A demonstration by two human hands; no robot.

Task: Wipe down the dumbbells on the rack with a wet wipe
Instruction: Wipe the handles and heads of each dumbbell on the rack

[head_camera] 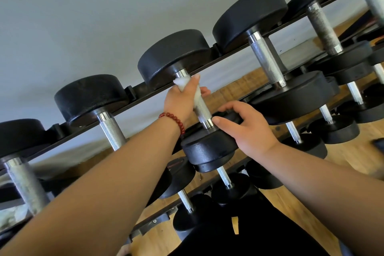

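Observation:
A black dumbbell point(174, 56) with a knurled chrome handle lies on the top tier of the rack point(137, 89), in the middle of the view. My left hand point(182, 100), with a red bead bracelet at the wrist, grips the upper part of that handle through a white wet wipe point(182, 83). My right hand point(245, 127) curls its fingers over the rim of the same dumbbell's near head point(207, 149), thumb by the chrome collar.
Several more black dumbbells point(249, 14) sit side by side along the top tier, left and right of the one I hold. Smaller dumbbells point(228, 191) fill the lower tiers. A pale wall is behind, wooden floor point(311, 214) below.

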